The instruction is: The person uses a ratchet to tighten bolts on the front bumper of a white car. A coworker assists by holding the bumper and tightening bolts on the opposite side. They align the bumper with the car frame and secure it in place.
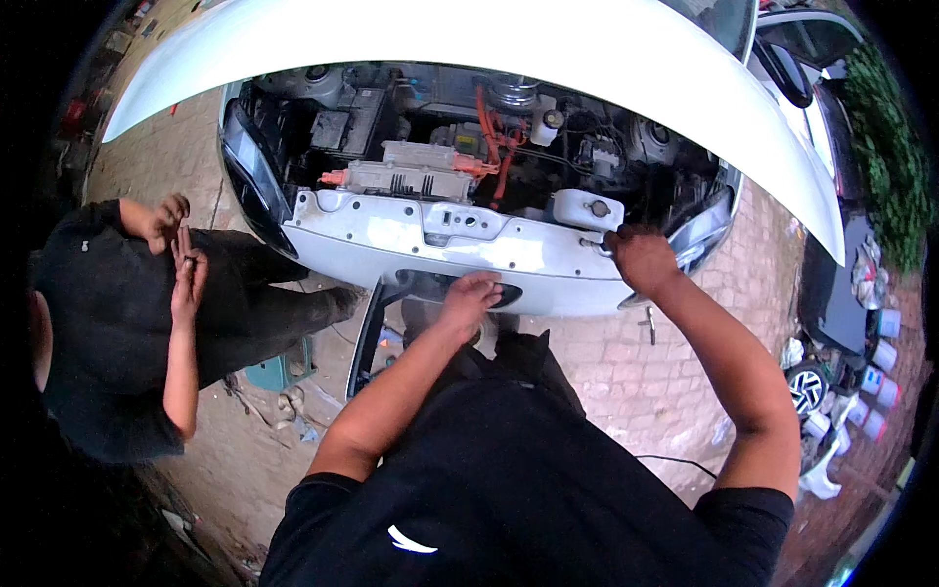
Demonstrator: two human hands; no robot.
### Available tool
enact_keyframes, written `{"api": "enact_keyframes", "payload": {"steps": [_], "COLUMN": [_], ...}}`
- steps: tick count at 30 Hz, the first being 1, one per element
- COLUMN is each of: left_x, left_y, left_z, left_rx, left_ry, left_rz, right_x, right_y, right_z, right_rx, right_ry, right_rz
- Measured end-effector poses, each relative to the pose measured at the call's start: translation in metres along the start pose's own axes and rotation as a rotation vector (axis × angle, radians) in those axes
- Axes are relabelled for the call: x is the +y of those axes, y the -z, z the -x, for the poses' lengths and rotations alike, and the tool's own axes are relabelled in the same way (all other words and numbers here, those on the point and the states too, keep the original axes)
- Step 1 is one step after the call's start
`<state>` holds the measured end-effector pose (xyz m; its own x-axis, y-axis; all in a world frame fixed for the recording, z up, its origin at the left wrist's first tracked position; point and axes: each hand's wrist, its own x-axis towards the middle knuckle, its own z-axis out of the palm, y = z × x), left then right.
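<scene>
My right hand [644, 262] is closed around a silver wrench [594, 246] at the right side of the white front bumper [391, 247]. The wrench's head lies at the bumper's top edge, just below a white fluid reservoir [590, 210]. My left hand [471, 300] rests at the bumper's lower middle, beside a dark oval opening [507, 295]. Its fingers reach forward, loosely bent and apart, and I see nothing held in them. Above, the raised white hood [411, 34] exposes the engine bay with a silver finned unit [411, 182] and orange cables [486, 122].
A person in dark clothes [117, 323] stands at the left, both hands raised together. Near their feet is a green stool [279, 367]. A hand tool [652, 325] lies on the brick paving at right. Beyond it are a wheel [807, 389] and several buckets [885, 357].
</scene>
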<state>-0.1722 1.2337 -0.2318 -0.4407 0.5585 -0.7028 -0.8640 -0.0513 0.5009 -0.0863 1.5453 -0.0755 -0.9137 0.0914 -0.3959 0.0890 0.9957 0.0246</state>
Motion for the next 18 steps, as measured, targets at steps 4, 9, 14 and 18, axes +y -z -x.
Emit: {"api": "enact_keyframes", "payload": {"steps": [4,9,14,18], "left_x": [0.004,0.01,0.008,0.01], "left_y": [-0.001,-0.015,-0.025,-0.03], "left_z": [-0.008,-0.008,-0.017,-0.029], "left_rx": [-0.049,-0.044,-0.039,0.034], "left_ry": [-0.024,0.05,0.041,0.069], "left_rz": [-0.233,0.062,0.205,0.254], "right_x": [0.014,0.002,0.008,0.007], "right_y": [-0.007,-0.009,0.0,-0.01], "right_z": [0.001,0.013,0.006,0.008], "right_rx": [-0.109,0.044,-0.013,0.053], "right_ry": [-0.372,-0.034,-0.279,-0.162], "right_rz": [-0.136,-0.021,-0.111,-0.041]}}
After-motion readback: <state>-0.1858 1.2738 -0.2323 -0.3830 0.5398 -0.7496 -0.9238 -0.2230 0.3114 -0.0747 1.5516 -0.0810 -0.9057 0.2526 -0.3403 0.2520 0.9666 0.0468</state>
